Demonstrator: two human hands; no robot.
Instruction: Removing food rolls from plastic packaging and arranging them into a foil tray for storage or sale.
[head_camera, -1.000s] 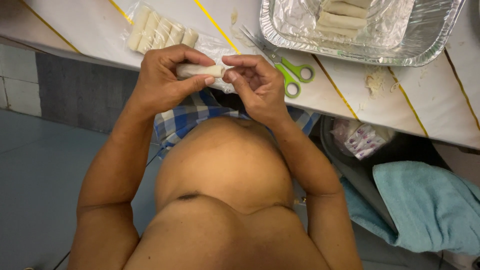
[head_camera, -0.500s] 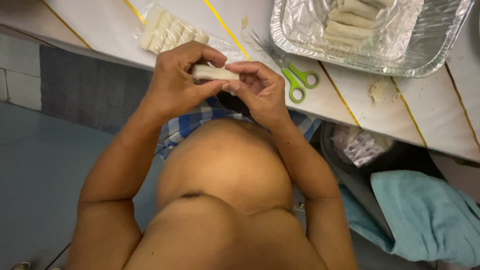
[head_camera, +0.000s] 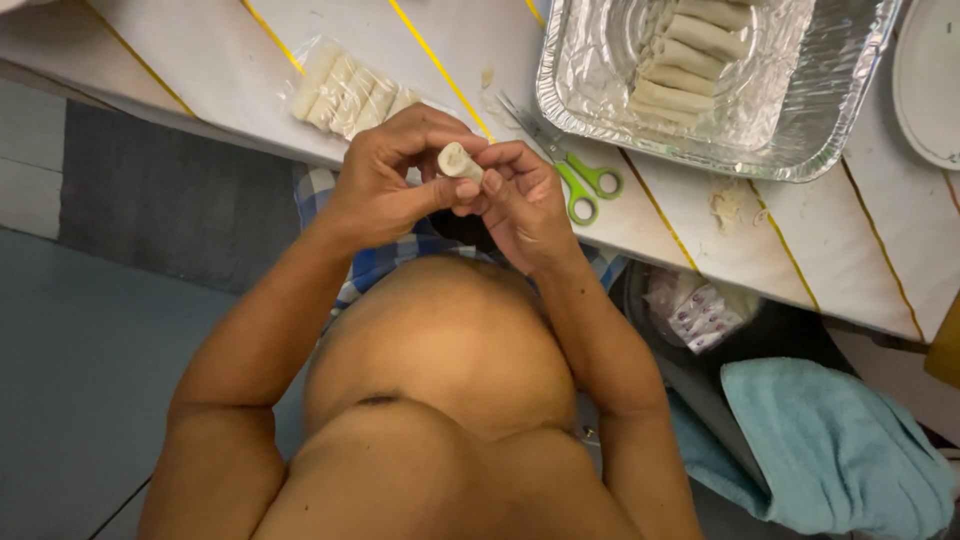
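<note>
Roll in hand: a small pale wrapped roll (head_camera: 458, 161), held between both hands just above the near edge of the table, its cut end turned up toward the camera, probably so that the end can be seen and worked.
Left hand: the left hand (head_camera: 385, 185) is curled about the roll from the left, thumb and fingertips closed on its side; this steadies the body of the roll.
Right hand: the right hand (head_camera: 520, 205) meets it from the right, fingertips pinched at the upturned end; the grip is closed, with no gap showing.
Just beyond the grip, left: a clear plastic bag of rolls (head_camera: 345, 92) lying flat on the table, the rolls side by side.
Just beyond the grip, right: green-handled scissors (head_camera: 570, 175), laid flat and shut, within easy reach of the right hand.
Farther beyond, right: a foil tray (head_camera: 600, 90) holding a row of rolls (head_camera: 680, 75) laid parallel, stacked toward the far side.
Surface: a white table (head_camera: 700, 215) with thin yellow lines; scraps of wrapper lie on it near the tray.
Below the grip, right: a blue towel (head_camera: 830, 450) and a bin with small packets (head_camera: 700, 310) under the table edge.
</note>
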